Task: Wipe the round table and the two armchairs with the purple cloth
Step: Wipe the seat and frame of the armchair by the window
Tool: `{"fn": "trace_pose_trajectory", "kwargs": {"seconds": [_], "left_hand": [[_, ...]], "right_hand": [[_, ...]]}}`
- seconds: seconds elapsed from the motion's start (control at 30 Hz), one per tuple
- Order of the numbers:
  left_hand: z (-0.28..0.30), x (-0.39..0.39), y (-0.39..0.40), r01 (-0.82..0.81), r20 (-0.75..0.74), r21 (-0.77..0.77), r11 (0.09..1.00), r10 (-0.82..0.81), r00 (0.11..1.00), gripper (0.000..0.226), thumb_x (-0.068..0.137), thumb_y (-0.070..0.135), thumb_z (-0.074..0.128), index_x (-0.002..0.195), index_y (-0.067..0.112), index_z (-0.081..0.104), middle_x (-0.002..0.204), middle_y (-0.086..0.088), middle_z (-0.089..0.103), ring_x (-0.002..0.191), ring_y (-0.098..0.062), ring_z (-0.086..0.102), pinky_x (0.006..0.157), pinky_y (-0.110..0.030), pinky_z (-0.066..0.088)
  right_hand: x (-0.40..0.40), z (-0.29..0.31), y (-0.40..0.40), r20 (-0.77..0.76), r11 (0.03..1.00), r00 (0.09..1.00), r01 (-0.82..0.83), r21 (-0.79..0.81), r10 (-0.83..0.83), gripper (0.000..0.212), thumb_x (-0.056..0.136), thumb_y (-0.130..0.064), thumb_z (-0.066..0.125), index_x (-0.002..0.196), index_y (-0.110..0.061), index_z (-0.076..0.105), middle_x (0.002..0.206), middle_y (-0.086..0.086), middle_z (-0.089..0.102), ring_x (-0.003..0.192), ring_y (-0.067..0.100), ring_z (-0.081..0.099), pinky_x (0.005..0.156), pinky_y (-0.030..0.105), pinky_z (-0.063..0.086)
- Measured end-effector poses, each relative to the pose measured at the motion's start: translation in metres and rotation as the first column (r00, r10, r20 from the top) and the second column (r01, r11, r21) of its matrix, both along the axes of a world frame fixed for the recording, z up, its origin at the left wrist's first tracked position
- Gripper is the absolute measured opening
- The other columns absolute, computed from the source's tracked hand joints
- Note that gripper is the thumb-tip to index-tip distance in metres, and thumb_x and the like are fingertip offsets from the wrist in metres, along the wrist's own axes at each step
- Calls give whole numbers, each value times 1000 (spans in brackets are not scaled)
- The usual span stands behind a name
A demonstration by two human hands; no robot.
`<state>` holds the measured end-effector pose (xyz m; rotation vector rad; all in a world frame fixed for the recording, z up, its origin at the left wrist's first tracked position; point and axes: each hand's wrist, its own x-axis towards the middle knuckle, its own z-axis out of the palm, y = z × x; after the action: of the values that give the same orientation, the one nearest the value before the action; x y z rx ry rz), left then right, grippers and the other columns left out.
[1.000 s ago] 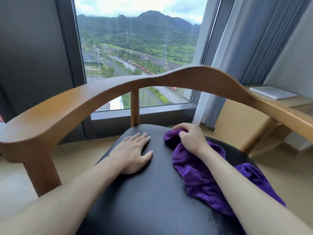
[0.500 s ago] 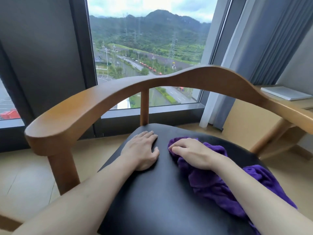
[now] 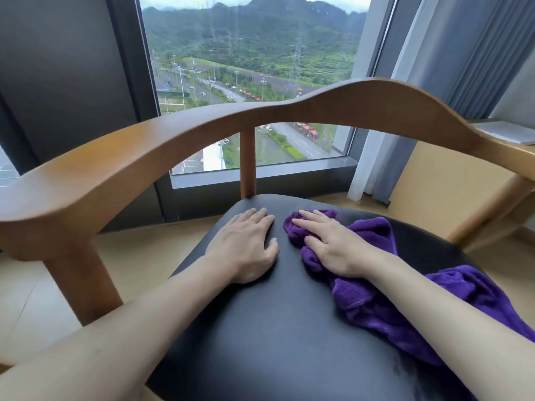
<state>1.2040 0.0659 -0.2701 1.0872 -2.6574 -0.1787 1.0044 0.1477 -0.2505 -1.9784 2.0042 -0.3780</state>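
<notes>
Head cam, close, down over armchair (image 3: pixel 289 328)

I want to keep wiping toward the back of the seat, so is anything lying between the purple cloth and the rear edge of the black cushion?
Nothing visible does. The right hand presses the purple cloth flat on the black seat cushion, and bare cushion runs from it to the rear edge. The left hand rests beside it, not ahead.
</notes>
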Motion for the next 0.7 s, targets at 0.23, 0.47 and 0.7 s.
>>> {"fn": "trace_pose_trajectory", "kwargs": {"seconds": [0.23, 0.47, 0.7], "left_hand": [[-1, 1, 1, -1, -36, -11, 1000, 1, 999, 64, 95, 48, 31, 153, 22, 32, 163, 4, 23, 151, -12, 14, 120, -26, 5], [-6, 0, -5, -9, -81, 10, 1000, 10, 997, 68, 88, 52, 28, 151, 26, 36, 161, 7, 28, 149, -10, 16, 120, -25, 6], [-3, 3, -1, -11, -113, 53, 999, 17, 993, 60, 91, 44, 32, 149, 25, 40, 161, 6, 30, 149, -9, 19, 122, -26, 9]], "right_hand": [[-8, 4, -79, -41, 978, 978, 202, -54, -204, 44, 104, -19, 38, 145, -8, 49, 156, 10, 41, 145, 26, 35, 119, 32, 27], [1, 2, -129, -61, 972, 992, 93, -215, -108, 38, 100, -18, 39, 129, -21, 63, 141, 0, 56, 128, 22, 52, 109, 36, 40], [-29, 13, -109, -135, 976, 968, 200, -86, -210, 48, 88, -13, 42, 123, -31, 69, 129, 6, 61, 123, 30, 54, 106, 44, 45]]}}
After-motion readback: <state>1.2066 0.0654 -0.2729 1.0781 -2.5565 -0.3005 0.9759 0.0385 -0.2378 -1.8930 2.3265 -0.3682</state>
